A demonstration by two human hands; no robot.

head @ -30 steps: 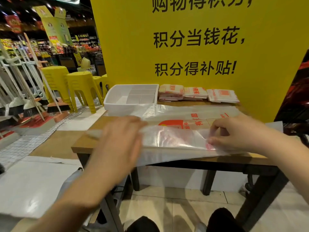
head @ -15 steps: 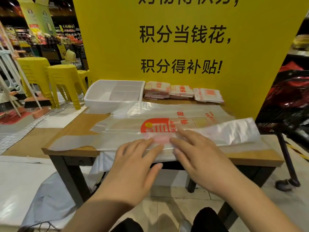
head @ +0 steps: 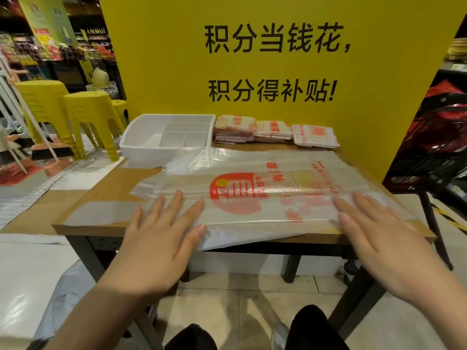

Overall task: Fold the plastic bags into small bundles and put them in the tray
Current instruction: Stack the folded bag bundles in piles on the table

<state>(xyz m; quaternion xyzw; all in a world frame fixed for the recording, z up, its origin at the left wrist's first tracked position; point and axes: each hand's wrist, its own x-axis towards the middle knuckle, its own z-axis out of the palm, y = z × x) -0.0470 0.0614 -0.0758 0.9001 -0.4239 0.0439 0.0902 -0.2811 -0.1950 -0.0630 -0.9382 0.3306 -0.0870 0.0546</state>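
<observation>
Two hands are pressing flat on the plastic bag (head: 252, 200), fingers straight and spread, gripping nothing. The left hand (head: 156, 243) is lying on the bag's left part at the near table edge, and the right hand (head: 374, 238) is lying on its right part. The bag is stretching sideways across the near half of the table (head: 108, 188), and its near edge is hanging a little over the table's near edge between the hands. The white tray (head: 146, 154) is sitting at the far left corner, reaching the table's left edge, with clear plastic lying against its near wall. Folded bundles (head: 275, 132) are sitting in stacks just right of the tray, along the yellow board (head: 252, 152). Bare wood is showing left of the bag, between the tray and the left hand. Yellow stools (head: 88, 114) are standing on the floor off the far left.
</observation>
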